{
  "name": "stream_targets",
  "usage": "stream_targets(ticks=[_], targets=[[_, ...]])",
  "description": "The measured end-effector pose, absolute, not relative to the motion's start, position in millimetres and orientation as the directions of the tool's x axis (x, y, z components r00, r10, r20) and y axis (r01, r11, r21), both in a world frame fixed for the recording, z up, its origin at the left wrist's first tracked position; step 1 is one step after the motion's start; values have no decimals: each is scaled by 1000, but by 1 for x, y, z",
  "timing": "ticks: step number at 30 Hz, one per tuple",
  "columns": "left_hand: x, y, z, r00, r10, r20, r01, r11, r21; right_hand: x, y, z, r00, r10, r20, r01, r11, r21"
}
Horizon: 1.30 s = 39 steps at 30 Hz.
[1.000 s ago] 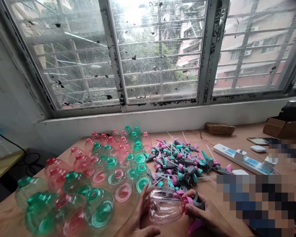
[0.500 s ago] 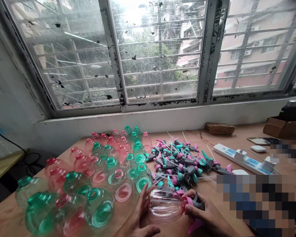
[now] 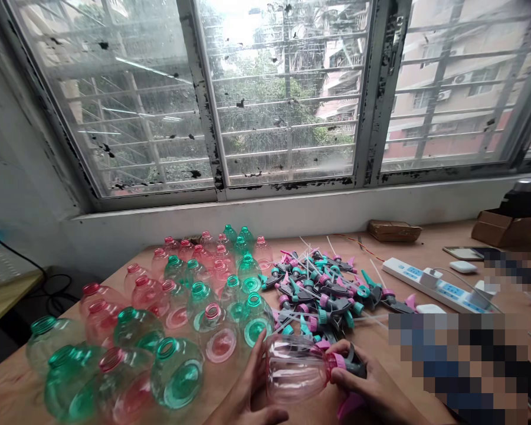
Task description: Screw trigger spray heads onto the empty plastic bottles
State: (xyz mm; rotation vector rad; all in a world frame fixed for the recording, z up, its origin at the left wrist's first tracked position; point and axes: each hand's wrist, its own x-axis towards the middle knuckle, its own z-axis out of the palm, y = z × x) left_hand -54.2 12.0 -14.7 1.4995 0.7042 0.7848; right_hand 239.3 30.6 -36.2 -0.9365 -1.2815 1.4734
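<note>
A clear pink plastic bottle (image 3: 294, 369) lies on its side near the table's front edge, its neck pointing right. My left hand (image 3: 248, 394) cups the bottle's base, fingers curled round it. My right hand (image 3: 371, 386) is closed on a grey and pink spray trigger head (image 3: 351, 367) that sits at the bottle's neck. A pink trigger lever shows below my right fingers.
Several empty pink and green bottles (image 3: 177, 307) crowd the left of the wooden table (image 3: 425, 236). A heap of trigger heads (image 3: 323, 286) lies in the middle. A power strip (image 3: 438, 286), a phone, cardboard boxes and a barred window (image 3: 283, 94) lie beyond.
My right hand has turned slightly on the trigger head at the bottle's neck. The bottle and my left hand have barely moved.
</note>
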Motion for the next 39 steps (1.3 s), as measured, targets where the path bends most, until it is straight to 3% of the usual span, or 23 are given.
stream_targets(ticks=[3,10,17,22,28,39], targets=[[-54,12,-13,592,804,49,-34,-37,999,240,31,-38,-263,963,50,-155,8,-988],[-55,9,-5,566,821,66,92,-143,985,241,31,-38,-256,965,57,-118,27,-993],[-54,11,-7,594,793,137,32,-194,980,241,29,-33,-240,966,92,-94,71,-993],[-47,9,2,601,792,107,-69,-82,994,242,28,-34,-248,960,129,-90,110,-990],[-52,9,-3,568,813,129,127,-242,962,242,31,-38,-246,960,132,-94,111,-989],[-56,9,-5,592,804,56,86,-132,988,242,32,-40,-276,955,113,-80,94,-992]])
